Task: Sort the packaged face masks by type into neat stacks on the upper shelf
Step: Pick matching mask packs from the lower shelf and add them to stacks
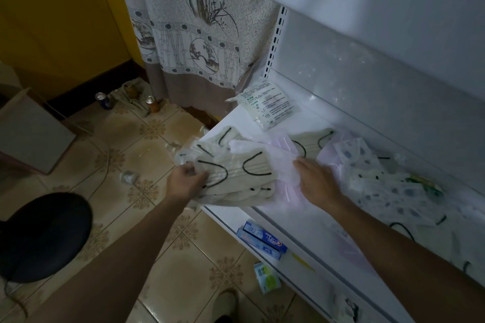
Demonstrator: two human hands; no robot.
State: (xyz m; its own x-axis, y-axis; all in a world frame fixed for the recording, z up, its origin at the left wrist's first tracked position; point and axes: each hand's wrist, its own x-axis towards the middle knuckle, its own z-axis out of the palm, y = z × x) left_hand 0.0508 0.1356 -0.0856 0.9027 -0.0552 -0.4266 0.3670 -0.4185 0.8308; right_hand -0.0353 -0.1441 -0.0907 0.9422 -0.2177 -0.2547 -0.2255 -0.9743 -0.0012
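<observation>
A bundle of packaged beige masks with black ear loops (236, 173) overhangs the left front corner of the white upper shelf (296, 118). My left hand (186, 182) grips the bundle's left end. My right hand (315, 181) lies with straight fingers on pale lilac mask packets (283, 165) beside the beige ones. More beige masks (312, 143) lie behind. Polka-dot masks in clear wrap (380, 181) spread over the right of the shelf. A white packet with green print (270, 105) sits at the back left.
Toothpaste boxes (262, 240) lie on the lower shelf, a small packet (267, 279) below them. A black stool (44, 236) stands at lower left, a cardboard box (31, 128) at left, cans (128, 98) on the tiled floor by a patterned curtain (194, 34).
</observation>
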